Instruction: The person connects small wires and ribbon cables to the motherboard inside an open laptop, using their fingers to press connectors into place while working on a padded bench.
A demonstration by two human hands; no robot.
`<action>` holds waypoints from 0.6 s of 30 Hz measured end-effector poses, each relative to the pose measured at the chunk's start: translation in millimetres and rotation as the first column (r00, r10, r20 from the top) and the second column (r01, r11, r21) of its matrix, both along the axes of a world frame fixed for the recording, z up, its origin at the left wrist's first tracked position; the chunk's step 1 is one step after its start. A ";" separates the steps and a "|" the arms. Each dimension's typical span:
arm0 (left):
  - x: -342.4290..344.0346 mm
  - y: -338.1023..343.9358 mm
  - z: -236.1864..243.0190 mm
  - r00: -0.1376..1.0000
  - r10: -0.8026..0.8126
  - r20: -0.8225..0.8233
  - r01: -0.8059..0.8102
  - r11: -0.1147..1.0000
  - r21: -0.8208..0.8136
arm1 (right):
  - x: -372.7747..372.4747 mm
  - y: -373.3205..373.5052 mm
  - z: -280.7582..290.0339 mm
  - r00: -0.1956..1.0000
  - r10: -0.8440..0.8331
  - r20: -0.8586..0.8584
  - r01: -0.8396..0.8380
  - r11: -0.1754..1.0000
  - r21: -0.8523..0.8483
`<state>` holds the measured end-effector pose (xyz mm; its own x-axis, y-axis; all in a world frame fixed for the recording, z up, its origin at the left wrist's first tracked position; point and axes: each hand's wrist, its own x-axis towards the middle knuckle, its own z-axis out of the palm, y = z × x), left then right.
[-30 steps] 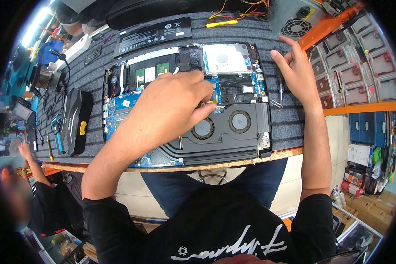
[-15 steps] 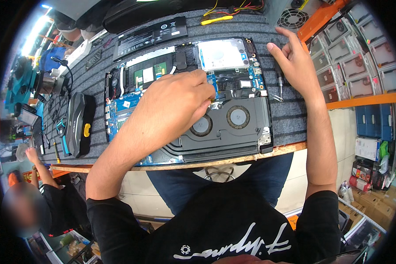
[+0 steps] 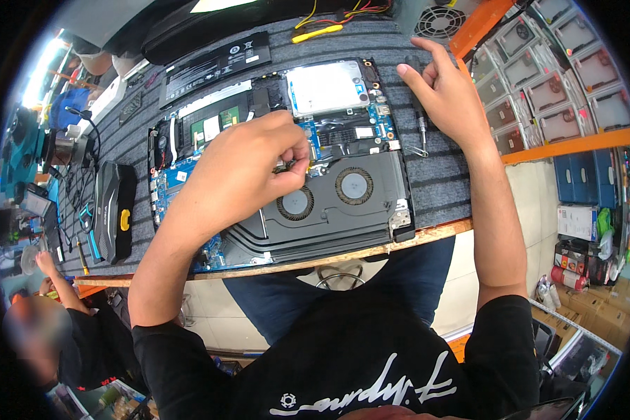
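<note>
An opened laptop base (image 3: 280, 241) lies on the bench with its inside bared. It shows a blue circuit board (image 3: 169, 183), a silver hard drive (image 3: 325, 87) and two round fans, the left fan (image 3: 295, 203) and the right fan (image 3: 354, 185). My left hand (image 3: 248, 164) is over the middle of the board, just above the left fan, its thumb and fingers pinched together. Whatever is between those fingertips is hidden. To the laptop's right my right hand (image 3: 451, 101) hovers with thumb and index finger apart, holding nothing. Beside it lies a dark-handled screwdriver (image 3: 421, 120).
Behind the laptop lie a black battery (image 3: 217, 66) and a yellow tool (image 3: 317, 33). A black case (image 3: 113, 210) stands at the left, near cables. Clear boxes (image 3: 539, 84) fill a rack at the right. Another person (image 3: 84, 343) is at the far left.
The whole view has shifted, so the bench appears further left. My left fingertips have drawn slightly left, away from the small connector above the fans. My right hand stays open beside the laptop.
</note>
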<state>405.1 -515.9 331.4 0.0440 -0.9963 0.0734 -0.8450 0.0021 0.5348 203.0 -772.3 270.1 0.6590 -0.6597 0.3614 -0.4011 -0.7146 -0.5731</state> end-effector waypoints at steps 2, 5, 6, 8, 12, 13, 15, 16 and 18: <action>1.3 -0.1 0.2 0.999 0.001 -0.046 -0.001 1.000 0.006 | 0.2 0.9 0.7 1.000 -0.002 -0.006 0.002 1.000 0.003; 6.3 -2.1 1.6 0.994 -0.027 -0.105 0.031 0.999 0.035 | -0.1 0.5 0.8 1.000 -0.002 -0.014 0.003 1.000 0.009; 7.5 -1.9 1.9 0.994 -0.028 -0.107 0.032 0.999 0.034 | -0.2 -0.2 0.5 1.000 -0.006 -0.023 0.006 1.000 0.002; 10.4 -1.4 2.3 0.991 -0.051 -0.127 0.057 0.997 0.046 | -0.4 -1.1 -0.2 0.999 -0.010 -0.034 0.010 1.000 -0.006; 40.3 7.0 9.9 0.985 -0.046 -0.167 0.032 0.996 -0.083 | -1.7 -4.2 -3.3 0.999 -0.012 -0.035 0.011 0.999 -0.030; 50.7 11.7 22.2 0.994 -0.005 -0.109 -0.006 0.995 -0.102 | -2.6 -5.5 -3.5 0.999 -0.011 -0.030 0.010 0.999 -0.039; 89.9 29.0 18.8 0.959 0.186 -0.215 -0.219 0.965 -0.143 | -1.7 -4.1 -2.0 0.999 -0.021 -0.042 0.020 1.000 -0.023; 108.6 37.4 15.3 0.917 0.240 -0.319 -0.311 0.930 -0.196 | 1.0 -2.0 -0.3 0.999 -0.027 -0.041 0.028 1.000 0.000; 145.3 56.9 8.4 0.870 0.351 -0.345 -0.437 0.874 -0.213 | 2.9 -4.4 -2.9 0.998 -0.004 -0.055 0.004 1.000 0.009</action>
